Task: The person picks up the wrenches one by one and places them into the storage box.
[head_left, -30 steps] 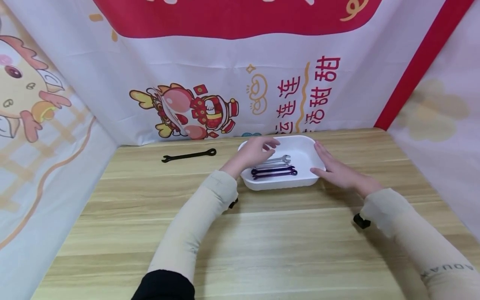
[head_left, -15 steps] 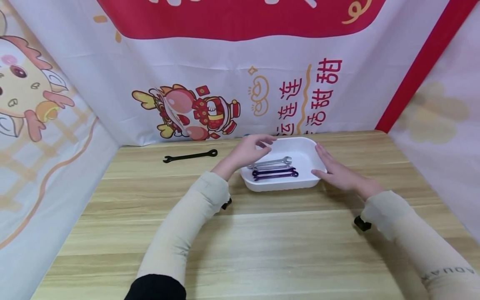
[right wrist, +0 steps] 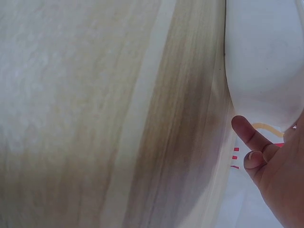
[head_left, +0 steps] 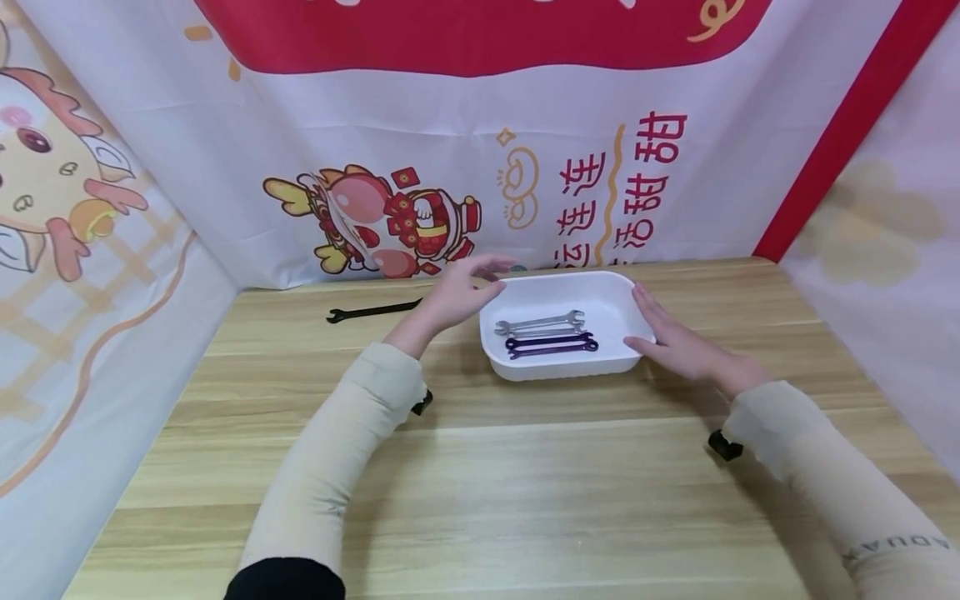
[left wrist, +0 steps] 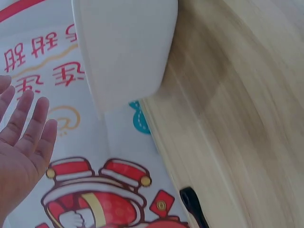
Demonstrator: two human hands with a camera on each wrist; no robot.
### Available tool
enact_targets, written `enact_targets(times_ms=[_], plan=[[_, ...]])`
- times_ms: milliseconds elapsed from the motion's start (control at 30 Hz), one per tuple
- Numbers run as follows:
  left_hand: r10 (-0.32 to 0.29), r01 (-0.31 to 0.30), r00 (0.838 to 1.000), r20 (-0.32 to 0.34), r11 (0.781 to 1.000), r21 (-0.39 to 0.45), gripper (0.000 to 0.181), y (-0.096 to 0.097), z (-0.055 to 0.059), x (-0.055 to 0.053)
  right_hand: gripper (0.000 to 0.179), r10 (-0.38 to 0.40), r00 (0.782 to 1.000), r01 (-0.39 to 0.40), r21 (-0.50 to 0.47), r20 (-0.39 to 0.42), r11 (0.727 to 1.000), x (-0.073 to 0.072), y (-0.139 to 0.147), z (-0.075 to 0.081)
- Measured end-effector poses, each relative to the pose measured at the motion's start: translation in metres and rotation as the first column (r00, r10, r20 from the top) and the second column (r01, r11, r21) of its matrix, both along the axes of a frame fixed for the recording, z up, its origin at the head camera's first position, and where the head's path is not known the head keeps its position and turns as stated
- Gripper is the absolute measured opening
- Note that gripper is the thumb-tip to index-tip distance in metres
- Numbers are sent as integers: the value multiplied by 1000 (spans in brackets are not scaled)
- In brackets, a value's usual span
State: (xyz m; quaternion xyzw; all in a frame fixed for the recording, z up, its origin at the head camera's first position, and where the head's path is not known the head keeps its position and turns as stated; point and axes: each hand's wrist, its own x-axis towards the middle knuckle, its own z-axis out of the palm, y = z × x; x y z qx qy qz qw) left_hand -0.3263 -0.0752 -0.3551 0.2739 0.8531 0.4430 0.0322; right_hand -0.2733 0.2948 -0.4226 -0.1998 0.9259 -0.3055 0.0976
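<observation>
In the head view, a white plastic tray (head_left: 555, 369) holds several wrenches: silver wrenches (head_left: 542, 322) behind dark purplish wrenches (head_left: 552, 349). At the tray's left end, my left hand (head_left: 454, 296) hovers with loosely spread fingers and nothing in it; the left wrist view shows that hand (left wrist: 23, 147) apart from the tray's wall. My right hand (head_left: 686, 346) rests against the tray's right end, its thumb at the rim and its fingers fairly straight along the outside. A black wrench (head_left: 372, 311) lies on the table to the left, its ring end hidden behind my left hand.
The wood-grain table (head_left: 555, 500) reaches back to a white printed cloth (head_left: 420, 108) just behind the tray. Similar cloth hangs on the left and right sides. Small black devices sit under both wrists.
My left hand has moved left, from over the tray to beside its left end, partly covering the black wrench. The right hand and the tray have stayed in place.
</observation>
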Motion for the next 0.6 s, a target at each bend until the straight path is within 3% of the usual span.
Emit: enact_targets(times_ms=[200, 333, 600], plan=[[26, -24, 999, -37, 999, 46, 36, -18, 1, -2, 89, -7, 1000, 6, 14, 17, 1000, -1, 1, 1], [20, -18, 999, -27, 997, 77, 36, -32, 3, -5, 89, -10, 1000, 9, 23, 24, 1000, -1, 1, 1], [65, -66, 998, 7, 998, 9, 34, -64, -5, -9, 90, -12, 999, 11, 26, 31, 1000, -1, 1, 1]])
